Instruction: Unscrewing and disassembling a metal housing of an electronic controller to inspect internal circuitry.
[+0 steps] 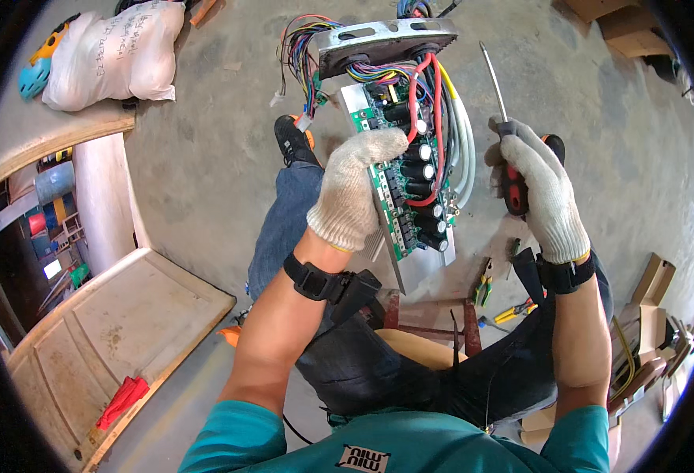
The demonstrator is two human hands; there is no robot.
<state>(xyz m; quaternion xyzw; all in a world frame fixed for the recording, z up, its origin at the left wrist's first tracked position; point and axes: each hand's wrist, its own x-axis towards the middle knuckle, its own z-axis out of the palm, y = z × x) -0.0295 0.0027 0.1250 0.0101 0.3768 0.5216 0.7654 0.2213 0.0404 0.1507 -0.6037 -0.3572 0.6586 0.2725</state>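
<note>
My left hand (356,183), in a white knitted glove, is closed on the left edge of a circuit board (401,185). Black capacitors with silver tops stand in a row along the board, and part of its edge is hidden by the glove. Thick red, yellow and pale cables run up from it to a grey metal end plate (386,41) with slots. To the right, my gloved right hand (542,177) is wrapped round the red and black handle of a screwdriver (495,87). Its shaft points up and away, apart from the board.
Thin coloured wires with connectors (304,118) dangle left of the plate. Pliers (484,284) and a yellow-handled tool (514,310) lie on the concrete floor below my hands. A white sack (118,59) rests at the far left, a wooden panel (118,347) nearer. Cardboard (653,284) lies at right.
</note>
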